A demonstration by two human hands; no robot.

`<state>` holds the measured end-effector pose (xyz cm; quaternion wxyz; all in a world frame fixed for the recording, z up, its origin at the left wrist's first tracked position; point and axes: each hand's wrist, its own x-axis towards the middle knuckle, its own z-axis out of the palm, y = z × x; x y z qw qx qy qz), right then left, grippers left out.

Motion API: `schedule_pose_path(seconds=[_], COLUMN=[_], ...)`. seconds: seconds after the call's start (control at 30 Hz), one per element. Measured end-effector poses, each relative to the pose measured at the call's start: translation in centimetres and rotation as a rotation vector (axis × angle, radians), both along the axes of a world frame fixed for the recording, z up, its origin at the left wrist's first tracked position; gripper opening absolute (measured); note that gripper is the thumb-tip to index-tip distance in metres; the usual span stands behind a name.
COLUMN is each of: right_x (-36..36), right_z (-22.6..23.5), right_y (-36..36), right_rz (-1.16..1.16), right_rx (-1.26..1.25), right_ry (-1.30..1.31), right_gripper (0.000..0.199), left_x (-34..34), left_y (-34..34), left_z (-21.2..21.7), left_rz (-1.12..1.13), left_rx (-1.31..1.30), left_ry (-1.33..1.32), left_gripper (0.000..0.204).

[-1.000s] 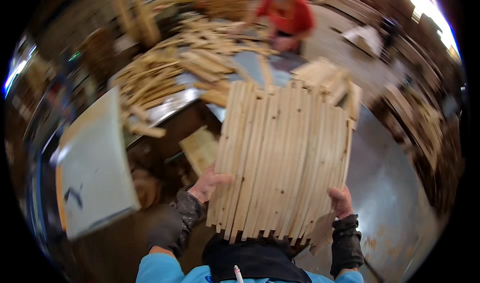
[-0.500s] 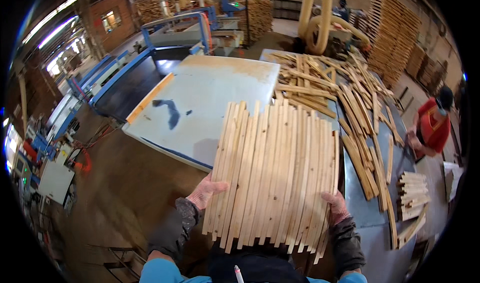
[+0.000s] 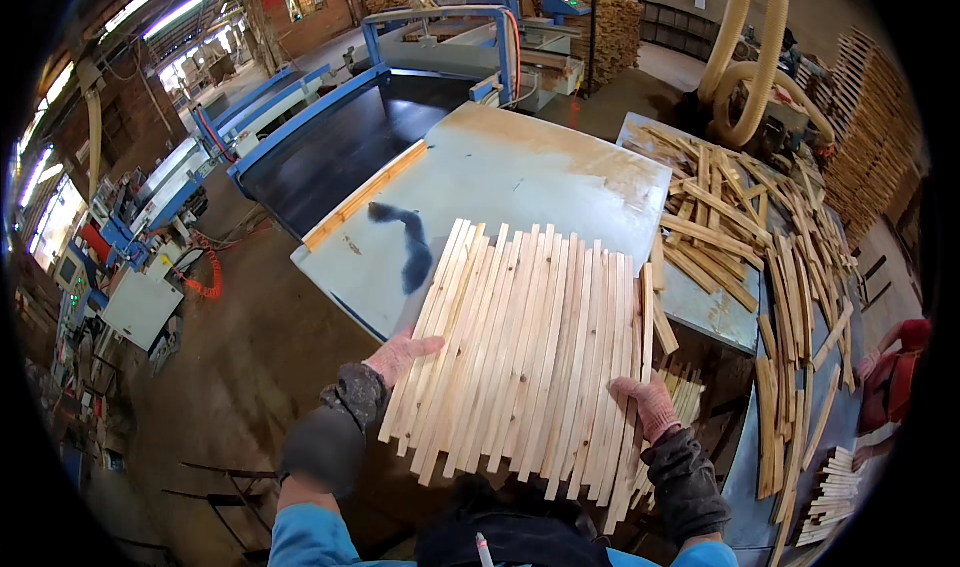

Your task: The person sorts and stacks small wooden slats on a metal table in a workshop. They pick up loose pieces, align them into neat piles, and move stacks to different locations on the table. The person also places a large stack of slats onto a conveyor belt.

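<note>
A flat row of pale wooden strips (image 3: 520,357), side by side with uneven ends, is held in front of me between both hands. My left hand (image 3: 402,355), in a pink knit glove, presses on its left edge with the thumb on top. On the right edge my right hand (image 3: 648,403), gloved the same way, grips with its thumb over the outer strips. The fingers of both hands are mostly hidden under the wood. The row's far end overlaps the near part of a pale, stained table (image 3: 540,182).
A wooden batten (image 3: 365,195) lies along the table's left edge, beside a machine with a black belt (image 3: 350,142). Loose strips (image 3: 800,297) are heaped on the metal table at right. A person in red (image 3: 895,377) stands beyond it. Beige hoses (image 3: 745,57) hang behind.
The view has turned left, so the tables and machine appear further right. My hands still hold the row of strips, now slightly left in view and nearer the pale table's middle.
</note>
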<state>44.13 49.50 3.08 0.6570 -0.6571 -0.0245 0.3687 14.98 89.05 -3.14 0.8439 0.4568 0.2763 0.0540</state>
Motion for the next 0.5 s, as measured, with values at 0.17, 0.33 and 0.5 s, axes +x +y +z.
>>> schedule_pose_path(seconds=[0.17,0.33,0.5], right_x=[1.2,1.2,0.2], right_z=[0.3,-0.6,-0.8], right_y=[7.8,15.8,23.7], right_rz=[-0.090,-0.173,-0.261], right_rx=[-0.036,-0.049,-0.002], right_ry=[-0.051,-0.110,-0.084], right_gripper=[0.047,0.052,0.049], left_x=[6.7,14.0,15.9], left_y=[10.6,21.5,28.5], left_z=[-0.9,2.3,0.8], left_rz=[-0.099,-0.355,-0.194], left_rx=[0.286,0.871,1.147], left_ry=[0.116,0.453,0.480], left_gripper=[0.096,0.100,0.103])
